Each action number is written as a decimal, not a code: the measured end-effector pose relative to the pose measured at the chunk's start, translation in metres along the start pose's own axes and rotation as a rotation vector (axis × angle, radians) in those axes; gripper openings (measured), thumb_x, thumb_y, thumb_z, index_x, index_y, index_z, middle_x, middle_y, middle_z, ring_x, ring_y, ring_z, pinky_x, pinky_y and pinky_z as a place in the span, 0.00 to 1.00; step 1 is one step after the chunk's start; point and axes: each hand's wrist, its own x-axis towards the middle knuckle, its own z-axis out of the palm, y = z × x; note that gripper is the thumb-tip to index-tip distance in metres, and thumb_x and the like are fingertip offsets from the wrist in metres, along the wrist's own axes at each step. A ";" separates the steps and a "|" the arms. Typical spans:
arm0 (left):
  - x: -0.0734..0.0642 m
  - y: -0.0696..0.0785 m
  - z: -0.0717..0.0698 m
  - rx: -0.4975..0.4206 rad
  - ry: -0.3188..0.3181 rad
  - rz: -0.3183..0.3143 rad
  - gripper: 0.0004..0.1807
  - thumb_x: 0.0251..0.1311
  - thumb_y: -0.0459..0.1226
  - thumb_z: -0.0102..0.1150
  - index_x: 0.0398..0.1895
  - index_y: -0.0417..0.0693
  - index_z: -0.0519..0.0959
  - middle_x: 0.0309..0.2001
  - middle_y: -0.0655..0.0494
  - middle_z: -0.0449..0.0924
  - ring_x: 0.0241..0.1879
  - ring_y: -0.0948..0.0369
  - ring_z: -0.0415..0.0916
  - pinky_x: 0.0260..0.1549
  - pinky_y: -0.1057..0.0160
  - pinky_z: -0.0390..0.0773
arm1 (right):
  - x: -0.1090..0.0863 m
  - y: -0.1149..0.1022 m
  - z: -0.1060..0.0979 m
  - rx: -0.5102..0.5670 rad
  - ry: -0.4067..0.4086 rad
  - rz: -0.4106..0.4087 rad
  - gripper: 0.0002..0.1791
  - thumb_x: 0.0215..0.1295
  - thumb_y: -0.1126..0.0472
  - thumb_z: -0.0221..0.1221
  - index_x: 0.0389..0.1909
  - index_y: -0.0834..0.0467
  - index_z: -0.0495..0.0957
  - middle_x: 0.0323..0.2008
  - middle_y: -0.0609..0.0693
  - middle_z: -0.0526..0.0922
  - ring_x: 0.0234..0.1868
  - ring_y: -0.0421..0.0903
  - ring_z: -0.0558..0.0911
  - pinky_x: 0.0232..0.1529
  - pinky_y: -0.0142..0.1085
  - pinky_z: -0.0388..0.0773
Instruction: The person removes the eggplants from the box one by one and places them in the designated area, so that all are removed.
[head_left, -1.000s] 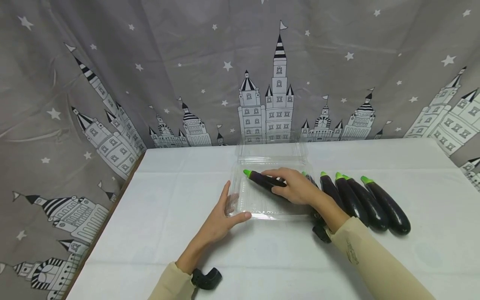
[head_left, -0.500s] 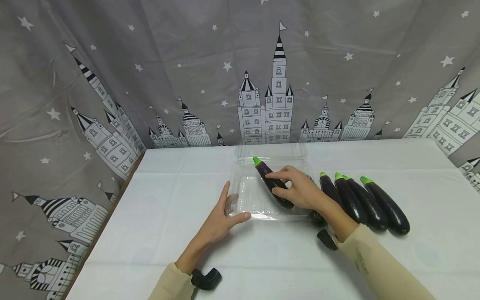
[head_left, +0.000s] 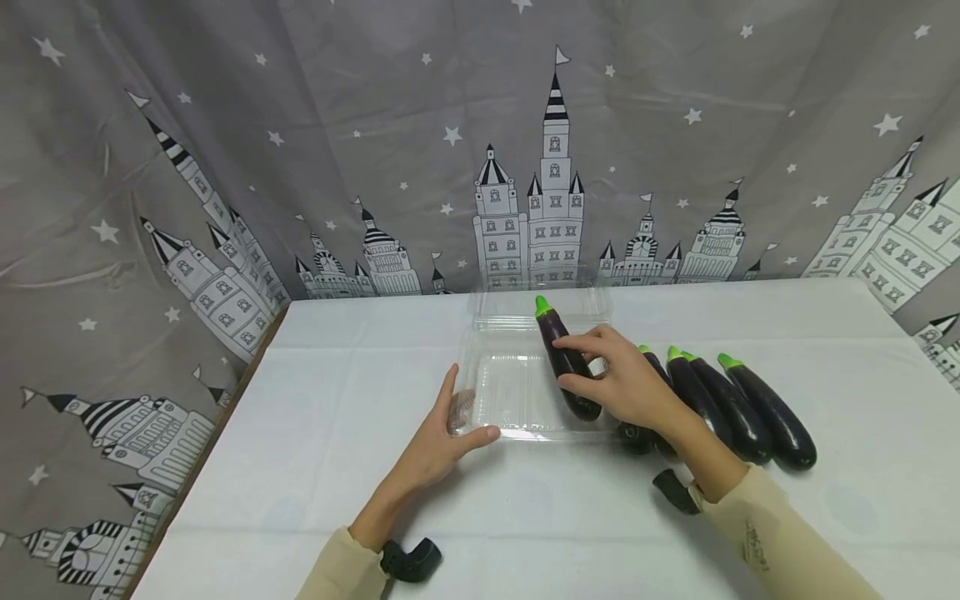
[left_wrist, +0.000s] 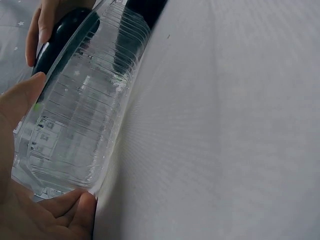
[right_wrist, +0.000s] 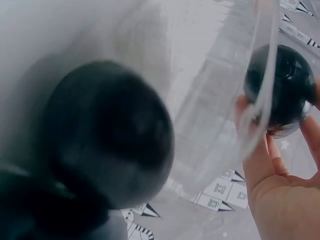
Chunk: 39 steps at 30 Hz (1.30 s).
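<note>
A dark purple eggplant (head_left: 564,358) with a green tip is gripped by my right hand (head_left: 626,383), thumb and fingers on either side. It slants over the right half of a clear plastic clamshell container (head_left: 506,392), green end toward the back. Whether it touches the container's floor I cannot tell. My left hand (head_left: 435,442) holds the container's front left corner; in the left wrist view its thumb (left_wrist: 25,97) lies along the rim and its other fingers curl at the corner. In the right wrist view, the held eggplant (right_wrist: 282,87) shows past the plastic wall.
Several more eggplants (head_left: 738,408) lie side by side to the right of the container, partly behind my right forearm. The container's lid (head_left: 540,304) is folded back toward the grey castle-print curtain (head_left: 375,125). A white cloth (head_left: 540,525) covers the table.
My right hand has shifted slightly right with the eggplant, turning it from a flatter leftward slant to a steeper one with its green tip farther back. My left hand has stayed put.
</note>
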 end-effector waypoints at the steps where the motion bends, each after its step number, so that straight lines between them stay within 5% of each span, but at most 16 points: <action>1: 0.000 0.000 0.000 -0.002 -0.001 0.001 0.62 0.54 0.53 0.71 0.80 0.55 0.36 0.73 0.39 0.56 0.72 0.41 0.52 0.66 0.35 0.50 | -0.002 0.000 -0.002 0.004 0.003 0.000 0.24 0.62 0.60 0.68 0.60 0.56 0.79 0.44 0.52 0.75 0.50 0.54 0.77 0.41 0.45 0.77; 8: 0.000 -0.001 0.000 -0.014 -0.001 0.005 0.62 0.53 0.52 0.72 0.80 0.56 0.36 0.73 0.41 0.57 0.71 0.42 0.54 0.66 0.36 0.51 | -0.018 0.008 -0.023 0.010 0.032 0.017 0.24 0.62 0.61 0.68 0.60 0.57 0.78 0.46 0.54 0.74 0.50 0.56 0.77 0.44 0.47 0.79; 22: -0.001 0.002 0.000 -0.002 -0.002 0.004 0.62 0.54 0.53 0.71 0.80 0.56 0.36 0.74 0.40 0.55 0.72 0.41 0.52 0.66 0.35 0.49 | -0.069 0.033 -0.077 -0.120 0.137 -0.001 0.23 0.61 0.64 0.68 0.59 0.58 0.79 0.44 0.49 0.75 0.41 0.41 0.71 0.34 0.28 0.72; 30: 0.000 0.001 0.001 -0.007 -0.005 0.005 0.63 0.53 0.53 0.72 0.80 0.56 0.36 0.74 0.40 0.55 0.72 0.41 0.51 0.66 0.34 0.49 | -0.098 0.056 -0.113 -0.207 0.164 0.118 0.23 0.63 0.61 0.67 0.60 0.58 0.79 0.45 0.49 0.75 0.44 0.31 0.71 0.38 0.26 0.74; 35: 0.000 0.002 0.000 -0.007 -0.002 0.001 0.63 0.53 0.53 0.71 0.80 0.56 0.36 0.74 0.40 0.55 0.72 0.41 0.52 0.66 0.35 0.50 | -0.120 0.073 -0.132 -0.279 0.179 0.241 0.25 0.65 0.58 0.66 0.61 0.61 0.76 0.48 0.57 0.73 0.47 0.48 0.74 0.36 0.43 0.75; 39: 0.000 0.001 0.000 0.000 0.002 -0.005 0.62 0.54 0.53 0.71 0.80 0.56 0.36 0.74 0.40 0.55 0.72 0.41 0.52 0.66 0.34 0.49 | -0.134 0.086 -0.142 -0.319 0.173 0.332 0.26 0.67 0.57 0.63 0.61 0.67 0.74 0.49 0.65 0.71 0.48 0.68 0.72 0.31 0.40 0.70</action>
